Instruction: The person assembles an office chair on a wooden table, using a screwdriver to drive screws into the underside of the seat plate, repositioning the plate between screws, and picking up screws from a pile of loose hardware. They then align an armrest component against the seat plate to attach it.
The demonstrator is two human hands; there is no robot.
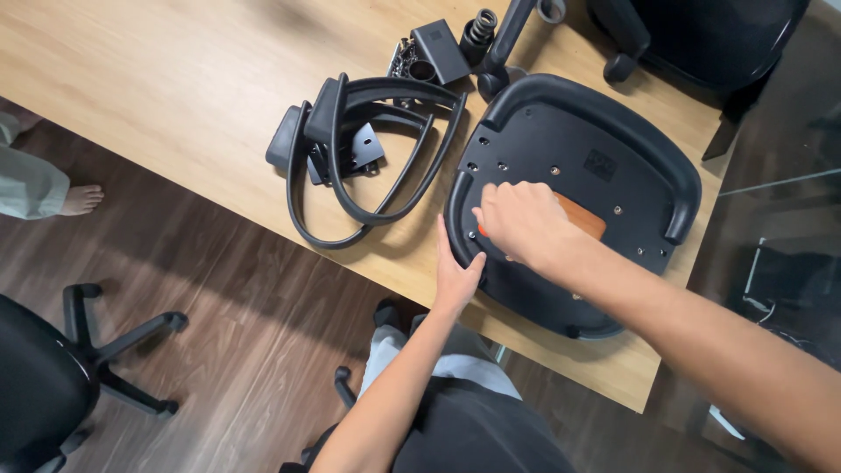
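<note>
R hand (519, 221) is curled loosely, knuckles up, resting on the underside of a black office-chair seat pan (561, 153). Fingers bent down onto the plastic, w/ a thin orange-red bit (481, 231) peeking out just under the fingertips; can't tell what it is or whether the hand grips it. Right behind the hand, partly covered by it, lies a brown rectangular pad (585, 215), flat on the seat pan.

L hand (455, 271) is open, fingers straight and together, palm pressed against the near-left rim of the seat pan. Holds nothing, just braces the edge.

Seat pan lies upside down on the wooden tabletop (175, 79), near its right end, lower edge overhanging toward the person. Several small screw holes dot the flat face; a raised curved lip runs round the far and right side.

To the L of the seat pan, just beside it, two black looped armrests (368, 149) lie stacked, pads at the left end, w/ a black metal bracket plate (361, 149) showing inside the loops. Further back: a small black box (441, 49) w/ hardware next to it, a ribbed black cylinder (479, 28), and a black chair-base leg (508, 39) w/ caster.

Beyond the tabletop, top right, another black chair (710, 31). Bottom left on the dark wood floor (219, 289), a chair's star base (105, 337). A second person's bare foot (81, 199) at far left.
</note>
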